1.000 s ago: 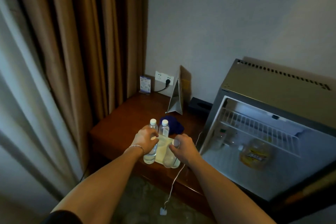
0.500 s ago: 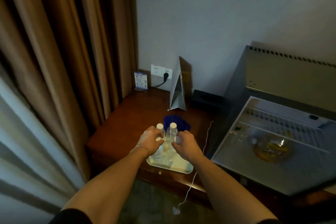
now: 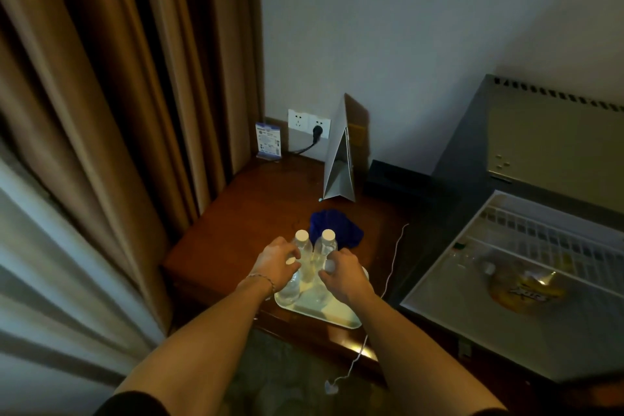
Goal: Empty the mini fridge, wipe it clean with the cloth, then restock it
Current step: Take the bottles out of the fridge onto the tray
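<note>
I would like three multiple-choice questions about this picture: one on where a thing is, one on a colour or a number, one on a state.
1. Where does the blue cloth lie?
A. on the wooden table, behind the bottles
B. inside the fridge
C. on the floor

2. How many white bottle caps show on the tray?
A. one
B. four
C. six

3. What state is the mini fridge in?
A. shut
B. open, with a yellow package inside
C. open and bare

Key: 1 A, the cloth sits beyond the tray. 2 B, two caps stand behind, two at the left hand and right hand. 3 B, the inside shows.
</note>
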A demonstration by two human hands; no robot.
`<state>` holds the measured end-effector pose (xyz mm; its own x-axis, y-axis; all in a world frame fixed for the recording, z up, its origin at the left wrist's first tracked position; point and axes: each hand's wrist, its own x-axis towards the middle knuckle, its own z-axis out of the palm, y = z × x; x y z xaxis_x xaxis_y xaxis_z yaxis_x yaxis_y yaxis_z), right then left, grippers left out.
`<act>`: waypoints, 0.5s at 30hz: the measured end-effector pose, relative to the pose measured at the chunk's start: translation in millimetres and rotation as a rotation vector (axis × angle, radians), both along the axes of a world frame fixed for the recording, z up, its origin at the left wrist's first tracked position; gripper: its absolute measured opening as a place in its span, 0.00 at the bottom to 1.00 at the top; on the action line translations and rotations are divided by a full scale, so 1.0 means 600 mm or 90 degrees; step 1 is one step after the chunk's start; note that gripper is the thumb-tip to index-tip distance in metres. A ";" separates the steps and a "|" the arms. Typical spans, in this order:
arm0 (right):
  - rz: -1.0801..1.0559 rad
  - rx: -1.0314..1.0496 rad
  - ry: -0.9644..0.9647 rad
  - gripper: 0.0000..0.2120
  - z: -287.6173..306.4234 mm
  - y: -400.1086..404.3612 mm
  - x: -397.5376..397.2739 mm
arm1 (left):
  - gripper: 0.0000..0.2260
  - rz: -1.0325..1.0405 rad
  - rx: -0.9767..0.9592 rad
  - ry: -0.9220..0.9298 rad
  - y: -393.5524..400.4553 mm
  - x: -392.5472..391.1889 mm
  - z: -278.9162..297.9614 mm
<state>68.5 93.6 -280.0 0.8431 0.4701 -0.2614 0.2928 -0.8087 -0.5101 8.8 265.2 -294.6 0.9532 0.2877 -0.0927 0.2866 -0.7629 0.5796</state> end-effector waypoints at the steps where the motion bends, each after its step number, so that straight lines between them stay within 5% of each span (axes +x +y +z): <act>1: -0.003 0.001 0.003 0.17 -0.004 0.001 0.001 | 0.04 -0.002 -0.003 0.002 0.001 0.001 0.000; 15: -0.015 0.008 0.001 0.20 0.000 -0.001 -0.001 | 0.13 0.022 -0.038 0.031 0.000 -0.003 0.007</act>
